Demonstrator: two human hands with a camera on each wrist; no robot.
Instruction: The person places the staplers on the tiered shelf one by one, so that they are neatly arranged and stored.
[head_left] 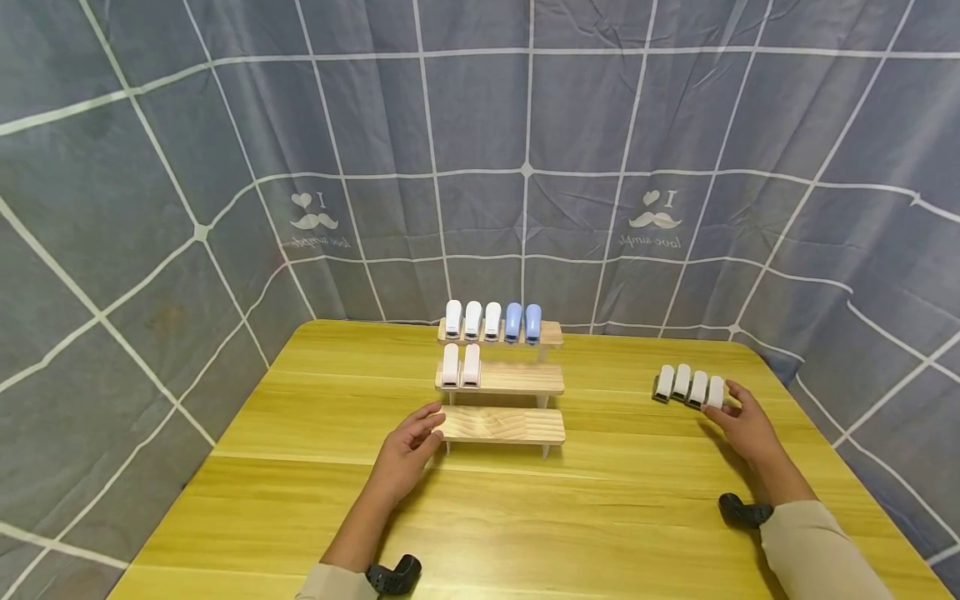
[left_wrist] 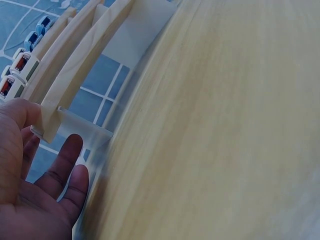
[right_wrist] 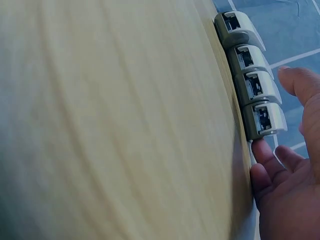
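My left hand [head_left: 405,454] is at the left end of the front shelf [head_left: 498,425] of a three-step wooden stand. Thumb and forefinger pinch that shelf's end, while the other fingers [left_wrist: 65,162] hang spread below it. My right hand [head_left: 750,425] reaches round the right end of a row of several white mini staplers [head_left: 681,383] with dark grey bases. Its fingertips [right_wrist: 262,150] are right at the side of the rightmost stapler [right_wrist: 265,120]. In the right wrist view, the thumb [right_wrist: 297,82] is raised apart from the staplers.
Three white staplers [head_left: 472,319] and two blue staplers [head_left: 513,321] stand on the stand's top shelf. Two whitish staplers [head_left: 461,365] sit at the left of the middle shelf [head_left: 521,379]. A grey checked curtain [head_left: 480,217] surrounds the back and sides of the wooden table [head_left: 600,517].
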